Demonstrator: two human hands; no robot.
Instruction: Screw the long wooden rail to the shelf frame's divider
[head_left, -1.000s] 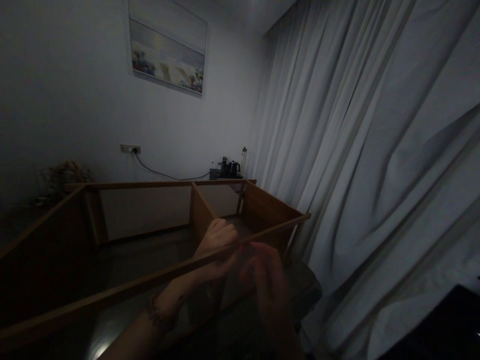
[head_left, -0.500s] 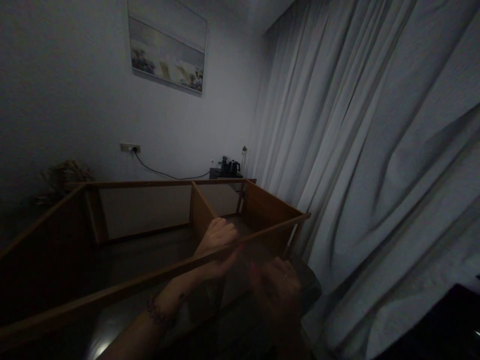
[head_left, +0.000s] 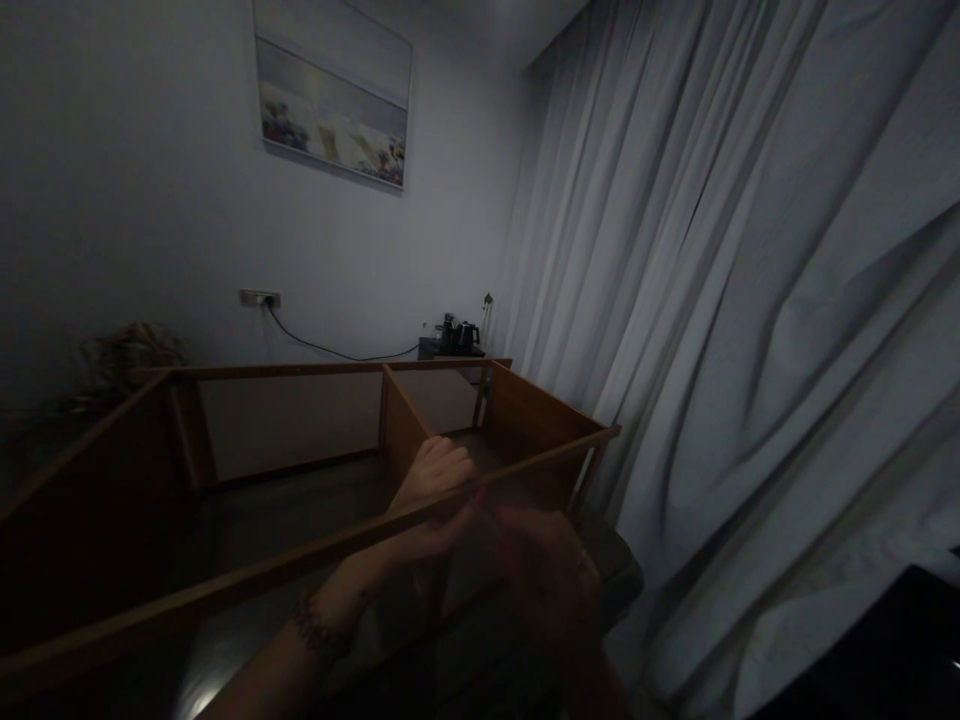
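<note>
A brown wooden furniture frame (head_left: 289, 563) with an open top stretches in front of me, a divider panel (head_left: 405, 408) crossing its inside. My left hand (head_left: 439, 478), a beaded bracelet at its wrist, is closed around the front rail near the divider. Its curled fingers lie on the inner side and its thumb on the near side. Just right of that thumb and below the rail, my right hand (head_left: 551, 575) is smeared by motion. Its fingers are too dark and blurred to show whether they hold anything.
Long grey curtains (head_left: 675, 300) hang close along the right side. Behind the frame, a black kettle (head_left: 467, 336) stands on a small dark stand by the wall. A cord runs from the wall socket (head_left: 259, 298). Dried plants (head_left: 135, 350) are at the far left.
My right hand has shifted and turned slightly beside the left thumb, still blurred. My left hand and the wooden frame stay about where they were.
</note>
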